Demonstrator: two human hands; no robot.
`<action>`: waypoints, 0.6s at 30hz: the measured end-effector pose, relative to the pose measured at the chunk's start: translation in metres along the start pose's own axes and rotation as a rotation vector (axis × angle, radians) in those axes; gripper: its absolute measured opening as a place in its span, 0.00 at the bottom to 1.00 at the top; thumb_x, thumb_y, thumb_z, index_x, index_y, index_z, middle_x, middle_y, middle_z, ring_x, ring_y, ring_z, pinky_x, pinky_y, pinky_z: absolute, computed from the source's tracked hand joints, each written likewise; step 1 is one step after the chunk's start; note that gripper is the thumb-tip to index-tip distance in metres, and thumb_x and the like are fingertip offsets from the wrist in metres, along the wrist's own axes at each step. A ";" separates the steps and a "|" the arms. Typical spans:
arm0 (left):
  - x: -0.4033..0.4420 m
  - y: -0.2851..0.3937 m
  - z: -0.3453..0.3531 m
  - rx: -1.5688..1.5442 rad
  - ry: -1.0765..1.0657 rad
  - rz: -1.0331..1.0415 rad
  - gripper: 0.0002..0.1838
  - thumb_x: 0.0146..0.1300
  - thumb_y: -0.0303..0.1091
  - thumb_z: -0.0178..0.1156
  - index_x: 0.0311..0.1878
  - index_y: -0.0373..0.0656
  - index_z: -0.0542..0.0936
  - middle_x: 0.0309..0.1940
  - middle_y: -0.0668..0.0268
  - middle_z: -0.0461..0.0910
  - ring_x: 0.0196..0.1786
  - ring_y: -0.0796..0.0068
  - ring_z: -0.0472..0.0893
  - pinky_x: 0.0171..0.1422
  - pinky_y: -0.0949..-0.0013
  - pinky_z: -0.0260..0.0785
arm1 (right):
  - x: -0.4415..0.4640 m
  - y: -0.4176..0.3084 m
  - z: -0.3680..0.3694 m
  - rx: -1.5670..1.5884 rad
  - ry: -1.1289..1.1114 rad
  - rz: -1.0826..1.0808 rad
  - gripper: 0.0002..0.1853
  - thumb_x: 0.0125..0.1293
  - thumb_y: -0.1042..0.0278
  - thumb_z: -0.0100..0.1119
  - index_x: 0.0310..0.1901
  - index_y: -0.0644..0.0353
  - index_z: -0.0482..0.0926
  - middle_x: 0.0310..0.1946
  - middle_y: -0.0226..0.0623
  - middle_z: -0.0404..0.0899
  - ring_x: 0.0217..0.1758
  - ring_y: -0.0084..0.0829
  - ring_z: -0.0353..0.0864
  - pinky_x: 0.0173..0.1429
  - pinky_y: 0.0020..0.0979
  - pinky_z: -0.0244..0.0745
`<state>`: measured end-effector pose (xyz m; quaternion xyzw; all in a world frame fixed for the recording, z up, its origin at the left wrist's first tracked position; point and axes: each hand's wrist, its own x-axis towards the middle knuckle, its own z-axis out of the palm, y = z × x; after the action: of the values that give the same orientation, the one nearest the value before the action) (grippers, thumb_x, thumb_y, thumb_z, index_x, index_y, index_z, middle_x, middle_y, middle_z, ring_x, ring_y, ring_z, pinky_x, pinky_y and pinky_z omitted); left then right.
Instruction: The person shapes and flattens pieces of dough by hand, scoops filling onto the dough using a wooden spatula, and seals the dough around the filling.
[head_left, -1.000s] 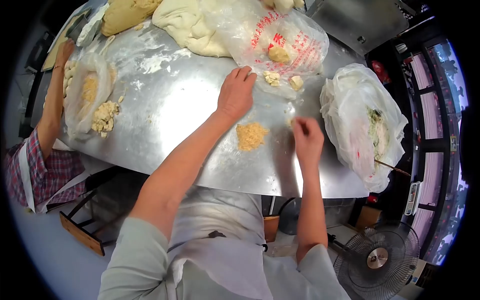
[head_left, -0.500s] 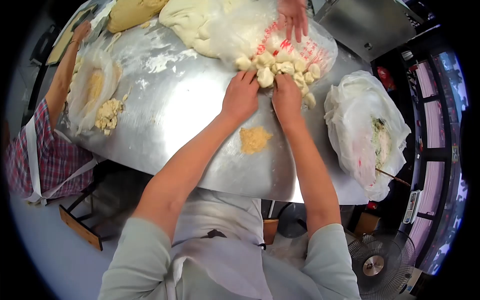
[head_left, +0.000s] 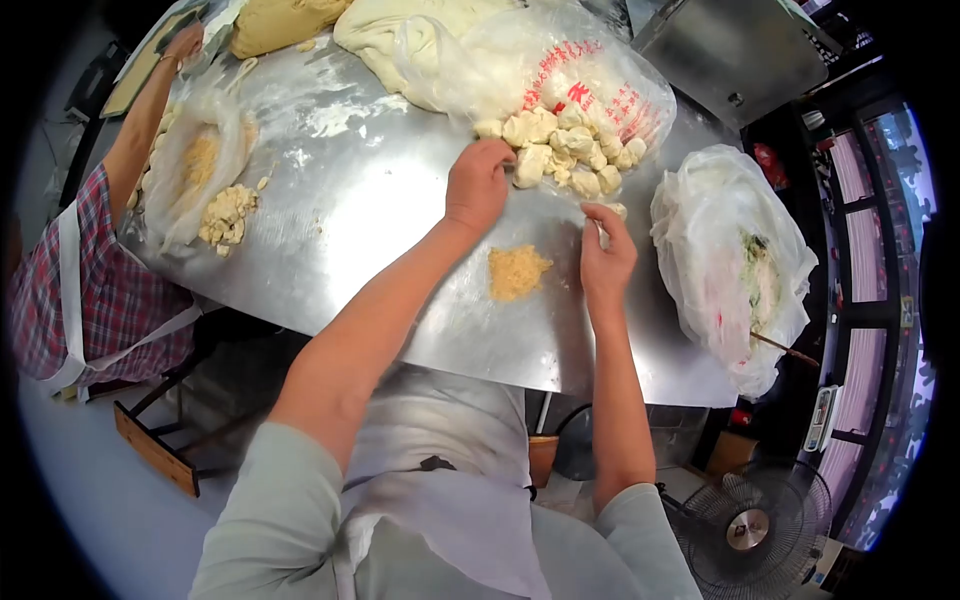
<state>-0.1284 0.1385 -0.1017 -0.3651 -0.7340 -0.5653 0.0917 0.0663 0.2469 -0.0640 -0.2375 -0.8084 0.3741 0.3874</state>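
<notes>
A heap of pale dough pieces (head_left: 560, 145) lies on the metal table, partly under a clear plastic bag. My left hand (head_left: 478, 185) is at the heap's left edge with its fingers curled inward; whatever they hold is hidden. Lower and to the right, my right hand (head_left: 608, 258) hovers over the table, thumb and forefinger curved with a gap between them and no held thing visible. One dough piece shows just behind its forefinger. Between my forearms sits a small patch of yellowish, crumbly paste (head_left: 517, 272).
The red-printed plastic bag (head_left: 600, 75) and a large dough mass (head_left: 385, 45) are at the back. A white bag with green filling (head_left: 735, 260) stands right. At left, a co-worker's arm (head_left: 130, 145) reaches past an open bag (head_left: 185, 185) and dough bits (head_left: 228, 215).
My right hand has drawn back from the heap towards me. My left hand stays at the heap's left edge. The other person's hand over the printed bag is gone from view.
</notes>
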 end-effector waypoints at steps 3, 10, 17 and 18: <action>-0.007 0.002 -0.010 -0.096 0.020 -0.077 0.13 0.63 0.14 0.56 0.45 0.37 0.86 0.44 0.57 0.87 0.45 0.60 0.87 0.52 0.67 0.79 | -0.028 -0.007 -0.017 0.073 -0.031 0.187 0.09 0.74 0.79 0.61 0.51 0.65 0.86 0.45 0.35 0.88 0.47 0.27 0.84 0.57 0.28 0.76; -0.074 0.040 -0.079 -0.263 -0.054 -0.448 0.08 0.75 0.19 0.57 0.48 0.35 0.86 0.44 0.64 0.88 0.48 0.77 0.84 0.56 0.73 0.76 | -0.083 -0.032 -0.008 -0.049 -0.180 0.145 0.28 0.68 0.68 0.72 0.68 0.62 0.76 0.65 0.47 0.78 0.65 0.44 0.78 0.70 0.40 0.73; -0.147 0.055 -0.124 -0.342 -0.035 -0.375 0.08 0.75 0.17 0.56 0.50 0.34 0.84 0.49 0.63 0.85 0.49 0.74 0.84 0.58 0.72 0.76 | -0.074 -0.057 0.053 -0.228 -0.262 -0.101 0.39 0.62 0.62 0.77 0.72 0.61 0.70 0.70 0.50 0.71 0.76 0.53 0.66 0.78 0.49 0.61; -0.147 0.059 -0.125 -0.322 0.004 -0.376 0.09 0.74 0.17 0.56 0.49 0.35 0.85 0.48 0.62 0.85 0.49 0.73 0.84 0.56 0.71 0.76 | -0.072 -0.058 0.059 -0.216 -0.281 -0.109 0.36 0.62 0.63 0.77 0.70 0.61 0.72 0.69 0.49 0.72 0.75 0.53 0.66 0.77 0.49 0.62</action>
<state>-0.0202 -0.0312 -0.0945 -0.2309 -0.6893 -0.6828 -0.0730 0.0556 0.1383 -0.0749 -0.1791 -0.9016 0.2933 0.2626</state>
